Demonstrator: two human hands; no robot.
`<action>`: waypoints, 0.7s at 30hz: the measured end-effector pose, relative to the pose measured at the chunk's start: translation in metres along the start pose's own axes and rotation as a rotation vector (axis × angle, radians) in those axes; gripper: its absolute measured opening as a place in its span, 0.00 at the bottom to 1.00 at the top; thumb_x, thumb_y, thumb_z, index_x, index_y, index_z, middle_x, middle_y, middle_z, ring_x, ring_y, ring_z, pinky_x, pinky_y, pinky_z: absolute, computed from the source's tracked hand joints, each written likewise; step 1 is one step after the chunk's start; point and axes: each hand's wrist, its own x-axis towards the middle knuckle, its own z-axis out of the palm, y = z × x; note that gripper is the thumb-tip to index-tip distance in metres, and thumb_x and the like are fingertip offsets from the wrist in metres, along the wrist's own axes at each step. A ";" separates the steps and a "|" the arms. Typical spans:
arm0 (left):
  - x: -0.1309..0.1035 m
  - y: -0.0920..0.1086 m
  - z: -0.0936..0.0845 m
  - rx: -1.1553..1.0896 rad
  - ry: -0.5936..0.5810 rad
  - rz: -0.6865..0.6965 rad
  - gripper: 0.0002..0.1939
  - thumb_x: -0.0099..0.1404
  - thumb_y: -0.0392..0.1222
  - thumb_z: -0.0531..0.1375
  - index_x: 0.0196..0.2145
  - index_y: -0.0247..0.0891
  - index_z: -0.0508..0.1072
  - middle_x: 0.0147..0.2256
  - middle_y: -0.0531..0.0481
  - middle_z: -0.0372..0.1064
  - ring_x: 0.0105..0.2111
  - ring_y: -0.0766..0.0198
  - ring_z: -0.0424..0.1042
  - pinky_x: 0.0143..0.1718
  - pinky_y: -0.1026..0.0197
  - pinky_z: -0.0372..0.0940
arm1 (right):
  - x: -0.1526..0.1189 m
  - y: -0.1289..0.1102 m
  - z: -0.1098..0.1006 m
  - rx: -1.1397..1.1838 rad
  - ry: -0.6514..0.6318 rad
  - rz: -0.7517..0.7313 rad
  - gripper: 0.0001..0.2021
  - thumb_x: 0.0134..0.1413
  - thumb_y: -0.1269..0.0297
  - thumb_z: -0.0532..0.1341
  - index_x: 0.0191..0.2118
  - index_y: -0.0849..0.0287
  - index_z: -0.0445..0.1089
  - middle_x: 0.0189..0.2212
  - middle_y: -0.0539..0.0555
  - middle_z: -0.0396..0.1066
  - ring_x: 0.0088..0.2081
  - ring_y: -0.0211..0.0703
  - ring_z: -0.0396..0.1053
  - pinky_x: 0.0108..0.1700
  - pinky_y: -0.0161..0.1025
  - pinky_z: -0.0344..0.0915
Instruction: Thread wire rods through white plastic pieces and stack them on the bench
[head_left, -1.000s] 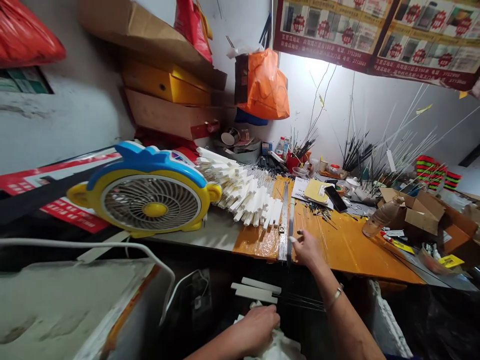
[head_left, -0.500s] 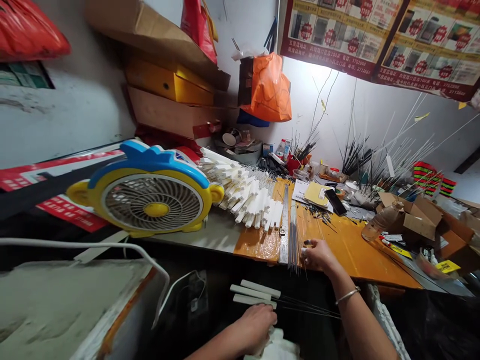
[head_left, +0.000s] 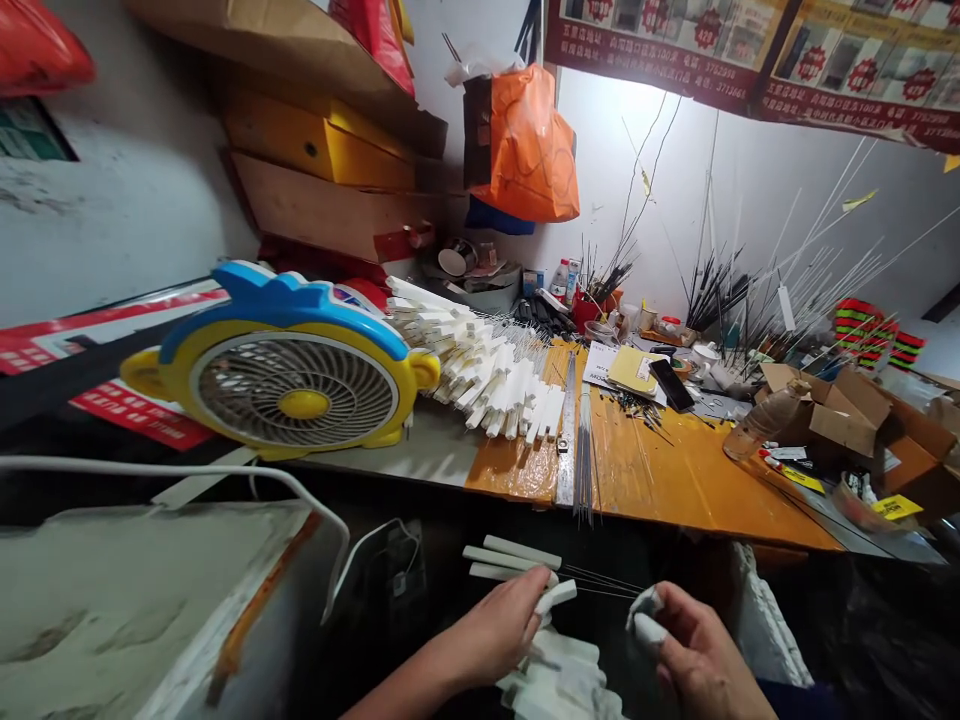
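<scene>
My left hand (head_left: 499, 622) is closed on a short white foam-like stick (head_left: 559, 597), which pokes out past the thumb. To the right, my right hand (head_left: 694, 645) has its thumb and forefinger bent together, both tips covered in white wraps. Whether a thin wire sits in that pinch I cannot make out. Several longer white sticks (head_left: 517, 552) lie just beyond the left hand, with thin wires (head_left: 607, 580) running from them toward the right hand. Below the hands is a heap of white sticks (head_left: 570, 675).
A thin bundle of dark rods (head_left: 583, 465) lies on the orange-topped table (head_left: 637, 470) beside a metal ruler (head_left: 566, 450). A large pile of white sticks (head_left: 487, 370) is at the left, next to a blue and yellow fan (head_left: 300, 385). A bottle (head_left: 761, 420) and cardboard boxes (head_left: 847, 410) stand right.
My right hand has come down from the dark rods at the table edge to beside my left hand. The left hand has risen slightly, and a white stick now shows in it.
</scene>
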 end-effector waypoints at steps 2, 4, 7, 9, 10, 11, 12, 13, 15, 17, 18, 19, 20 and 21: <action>-0.008 0.010 -0.003 -0.137 0.063 0.063 0.13 0.69 0.32 0.49 0.47 0.40 0.69 0.43 0.48 0.71 0.42 0.57 0.71 0.47 0.60 0.65 | -0.011 -0.012 0.007 -0.024 0.202 -0.201 0.13 0.47 0.49 0.73 0.29 0.54 0.78 0.24 0.50 0.73 0.27 0.42 0.68 0.28 0.33 0.68; -0.016 0.017 -0.001 -0.316 0.132 0.142 0.11 0.74 0.40 0.49 0.45 0.41 0.71 0.40 0.49 0.70 0.41 0.58 0.69 0.46 0.61 0.64 | -0.017 -0.021 0.016 -0.031 0.321 -0.316 0.15 0.48 0.46 0.71 0.34 0.51 0.80 0.27 0.51 0.77 0.29 0.45 0.72 0.31 0.34 0.72; -0.025 0.018 0.008 -0.532 0.213 0.197 0.18 0.74 0.55 0.53 0.43 0.39 0.74 0.38 0.48 0.67 0.39 0.58 0.67 0.44 0.60 0.63 | -0.023 -0.025 0.030 -0.023 0.360 -0.396 0.14 0.49 0.45 0.71 0.36 0.48 0.80 0.28 0.51 0.80 0.26 0.44 0.74 0.28 0.33 0.73; -0.030 0.014 0.014 -0.622 0.234 0.213 0.22 0.72 0.61 0.55 0.43 0.38 0.75 0.38 0.48 0.67 0.38 0.58 0.66 0.43 0.59 0.63 | -0.025 -0.023 0.039 -0.015 0.400 -0.423 0.14 0.48 0.45 0.71 0.36 0.48 0.80 0.28 0.51 0.80 0.26 0.45 0.74 0.28 0.33 0.74; -0.031 0.012 0.016 -0.643 0.237 0.222 0.23 0.72 0.62 0.56 0.43 0.38 0.76 0.38 0.47 0.67 0.38 0.58 0.66 0.43 0.59 0.63 | -0.026 -0.022 0.042 -0.018 0.423 -0.431 0.15 0.48 0.44 0.71 0.36 0.48 0.80 0.28 0.51 0.80 0.25 0.45 0.74 0.27 0.33 0.74; -0.032 0.011 0.017 -0.650 0.243 0.232 0.24 0.71 0.63 0.56 0.42 0.38 0.76 0.38 0.47 0.67 0.38 0.58 0.66 0.43 0.59 0.63 | -0.027 -0.022 0.045 -0.025 0.436 -0.439 0.15 0.49 0.43 0.71 0.36 0.48 0.80 0.28 0.52 0.81 0.25 0.45 0.74 0.27 0.33 0.74; -0.032 0.010 0.018 -0.647 0.252 0.242 0.25 0.71 0.64 0.56 0.42 0.38 0.77 0.38 0.46 0.68 0.38 0.57 0.66 0.43 0.59 0.62 | -0.027 -0.022 0.048 -0.038 0.431 -0.446 0.16 0.49 0.43 0.70 0.36 0.48 0.80 0.28 0.52 0.81 0.25 0.45 0.74 0.26 0.34 0.74; -0.033 0.010 0.018 -0.642 0.263 0.249 0.26 0.71 0.65 0.56 0.43 0.38 0.77 0.38 0.46 0.68 0.38 0.57 0.66 0.43 0.59 0.62 | -0.028 -0.021 0.050 -0.054 0.423 -0.450 0.16 0.50 0.42 0.70 0.36 0.49 0.79 0.28 0.53 0.81 0.24 0.46 0.74 0.25 0.35 0.74; -0.032 0.010 0.019 -0.636 0.281 0.258 0.28 0.71 0.66 0.55 0.43 0.38 0.78 0.37 0.46 0.68 0.37 0.58 0.66 0.43 0.59 0.63 | -0.027 -0.021 0.052 -0.083 0.406 -0.444 0.18 0.51 0.41 0.69 0.36 0.51 0.79 0.29 0.54 0.81 0.24 0.47 0.74 0.25 0.37 0.74; -0.032 0.010 0.019 -0.630 0.292 0.259 0.27 0.71 0.66 0.55 0.44 0.39 0.79 0.37 0.47 0.68 0.37 0.59 0.65 0.43 0.59 0.63 | -0.026 -0.018 0.053 -0.108 0.393 -0.423 0.21 0.50 0.39 0.69 0.35 0.52 0.78 0.28 0.55 0.80 0.24 0.47 0.75 0.25 0.38 0.74; -0.032 0.010 0.019 -0.627 0.294 0.259 0.27 0.71 0.66 0.56 0.44 0.39 0.79 0.37 0.47 0.68 0.37 0.59 0.66 0.43 0.59 0.63 | -0.025 -0.017 0.053 -0.117 0.388 -0.411 0.22 0.49 0.38 0.69 0.35 0.53 0.78 0.28 0.56 0.80 0.24 0.47 0.75 0.25 0.38 0.74; -0.032 0.010 0.020 -0.626 0.297 0.261 0.27 0.71 0.66 0.56 0.45 0.39 0.79 0.37 0.47 0.69 0.37 0.59 0.66 0.43 0.59 0.64 | -0.024 -0.015 0.053 -0.120 0.384 -0.402 0.22 0.48 0.37 0.69 0.34 0.53 0.78 0.28 0.56 0.80 0.24 0.47 0.75 0.25 0.38 0.74; -0.032 0.010 0.020 -0.630 0.298 0.264 0.27 0.71 0.66 0.56 0.45 0.40 0.79 0.38 0.47 0.69 0.37 0.59 0.66 0.43 0.59 0.64 | -0.023 -0.014 0.053 -0.119 0.384 -0.397 0.23 0.48 0.37 0.69 0.34 0.53 0.78 0.28 0.56 0.80 0.24 0.46 0.75 0.25 0.37 0.74; -0.033 0.011 0.021 -0.636 0.298 0.264 0.27 0.71 0.66 0.56 0.46 0.40 0.79 0.38 0.47 0.69 0.37 0.59 0.67 0.43 0.59 0.64 | -0.022 -0.013 0.053 -0.117 0.387 -0.395 0.23 0.47 0.37 0.69 0.34 0.53 0.78 0.27 0.55 0.80 0.24 0.46 0.74 0.25 0.37 0.74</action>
